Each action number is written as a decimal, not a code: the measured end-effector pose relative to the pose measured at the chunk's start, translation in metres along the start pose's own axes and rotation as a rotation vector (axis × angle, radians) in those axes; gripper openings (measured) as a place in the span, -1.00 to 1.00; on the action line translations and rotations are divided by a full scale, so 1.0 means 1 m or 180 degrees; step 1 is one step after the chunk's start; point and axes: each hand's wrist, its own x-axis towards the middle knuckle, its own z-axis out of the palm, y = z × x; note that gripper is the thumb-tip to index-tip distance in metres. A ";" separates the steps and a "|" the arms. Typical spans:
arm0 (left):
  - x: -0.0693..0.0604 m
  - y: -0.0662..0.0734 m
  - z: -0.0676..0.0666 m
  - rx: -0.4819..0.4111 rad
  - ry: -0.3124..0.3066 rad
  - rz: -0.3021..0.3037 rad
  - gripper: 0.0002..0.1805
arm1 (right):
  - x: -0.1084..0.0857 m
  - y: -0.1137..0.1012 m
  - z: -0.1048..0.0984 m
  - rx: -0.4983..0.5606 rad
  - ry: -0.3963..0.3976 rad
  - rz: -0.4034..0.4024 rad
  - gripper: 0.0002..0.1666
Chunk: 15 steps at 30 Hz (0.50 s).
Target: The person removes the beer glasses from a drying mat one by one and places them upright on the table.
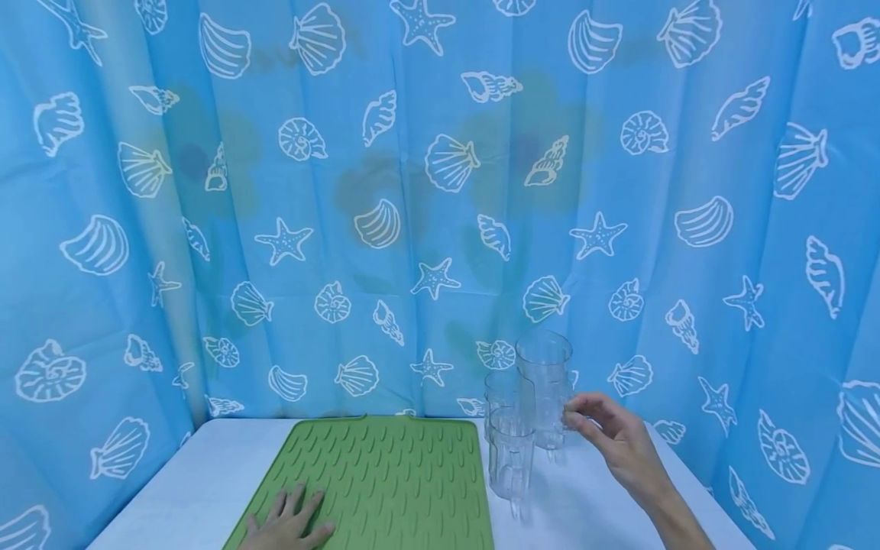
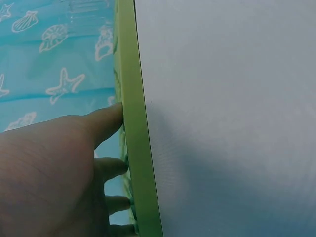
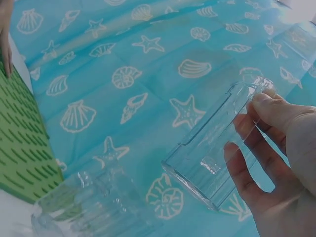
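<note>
My left hand (image 1: 285, 523) rests with spread fingers on a green ridged mat (image 1: 385, 489), near its front left part. In the left wrist view, the fingertips touch the mat's raised surface beside its edge (image 2: 136, 118). To the right of the mat, my right hand (image 1: 622, 443) pinches a clear cup (image 3: 207, 143) between thumb and fingers at one end. The cup looks tilted in the right wrist view. Other clear cups (image 1: 511, 470) stand close by on the left, between the hand and the mat. Their see-through outlines overlap, so the held cup's base is hard to tell.
A white table (image 1: 179, 473) carries the mat and cups. Blue curtains (image 1: 440, 229) with white shells and starfish hang behind and on both sides. The mat's far edge lies along the table's back edge.
</note>
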 end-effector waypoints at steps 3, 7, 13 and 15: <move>0.000 0.001 0.000 -0.0010 -0.0001 0.0018 -0.07 | -0.002 0.004 -0.004 -0.0014 0.0036 0.0043 -0.74; 0.002 -0.001 0.001 0.0023 0.0004 0.0020 -0.05 | -0.005 0.011 -0.010 -0.0041 0.0068 0.0104 -0.73; 0.005 -0.003 0.004 0.0014 0.0015 0.0008 -0.05 | -0.009 0.022 -0.017 -0.0101 0.0058 0.0296 -0.71; 0.005 -0.003 0.005 0.0019 0.0021 0.0010 -0.05 | -0.010 0.026 -0.019 -0.0130 0.0048 0.0374 -0.70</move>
